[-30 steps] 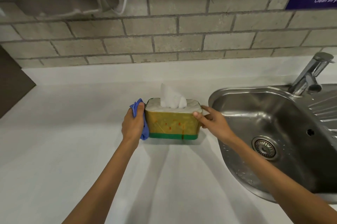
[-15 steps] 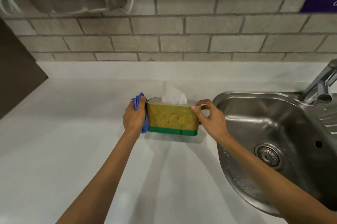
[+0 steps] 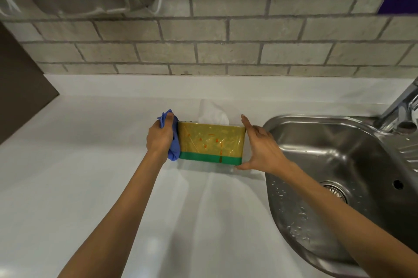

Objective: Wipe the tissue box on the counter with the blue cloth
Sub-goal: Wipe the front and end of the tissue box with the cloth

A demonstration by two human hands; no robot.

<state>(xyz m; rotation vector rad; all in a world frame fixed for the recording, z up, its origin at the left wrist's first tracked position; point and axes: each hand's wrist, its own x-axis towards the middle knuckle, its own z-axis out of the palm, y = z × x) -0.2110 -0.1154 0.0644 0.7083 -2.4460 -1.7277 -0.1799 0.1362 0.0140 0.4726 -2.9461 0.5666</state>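
R hand (image 3: 263, 147) now flat vs box (image 3: 211, 140) end, thumb low; cloth (image 3: 173, 142) unchanged.

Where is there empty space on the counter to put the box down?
Bare white counter lies left of the left hand and in front of the tissue box, between both arms. It is crowded on the right: the right hand and sink sit close.

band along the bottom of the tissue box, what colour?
Green, running under the yellow-gold front of the plastic-wrapped tissue box; clearest in the head view.
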